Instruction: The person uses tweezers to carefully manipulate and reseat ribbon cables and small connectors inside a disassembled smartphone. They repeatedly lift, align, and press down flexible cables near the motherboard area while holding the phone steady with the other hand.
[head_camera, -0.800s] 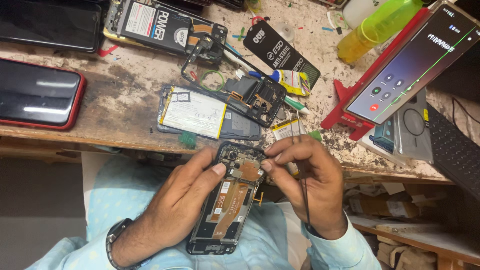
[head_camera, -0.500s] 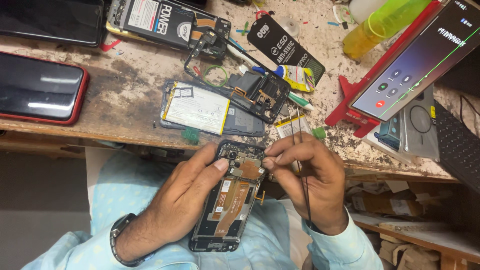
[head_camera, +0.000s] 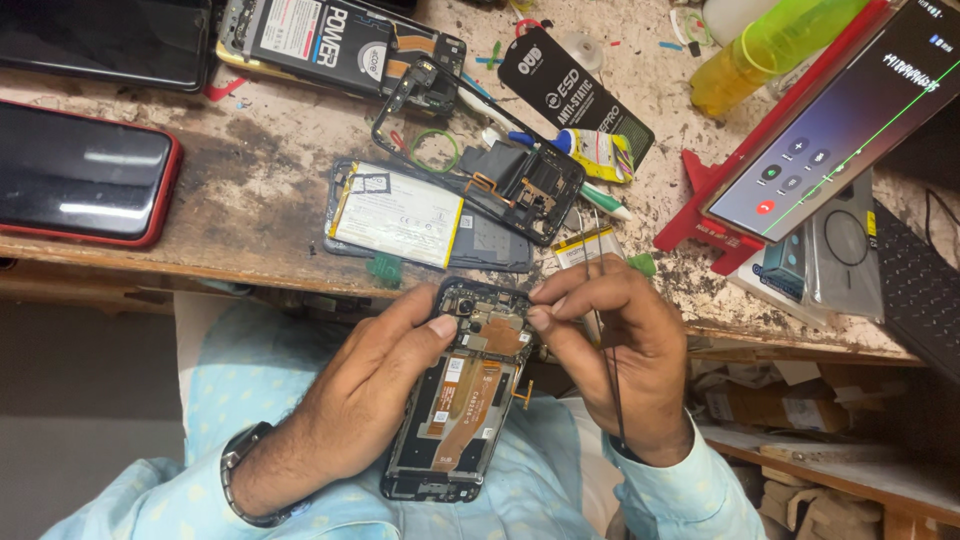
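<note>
Between your two hands, just below the bench edge, sits the opened phone (head_camera: 462, 395), its back cover off and its boards and orange flex showing. Your left hand (head_camera: 345, 410) wraps its left side, with the thumb (head_camera: 437, 326) pressed flat on the upper part near the camera module. Your right hand (head_camera: 620, 350) closes in from the other side: its fingertips (head_camera: 540, 318) are pinched together on the phone's top right corner, and thin tweezers (head_camera: 603, 330) lie through that hand, their points rising above the knuckles. Whether the tweezer tips grip anything cannot be told.

Room is tight upward: the worn wooden bench (head_camera: 250, 190) edge runs just beyond your fingertips, and a second opened phone with a pale battery (head_camera: 400, 212) lies right past it, with a small green part (head_camera: 384, 268) at the lip. Left of your left wrist there is open space over your lap. Right of your right hand, a cluttered lower shelf (head_camera: 820, 440) crowds close.
</note>
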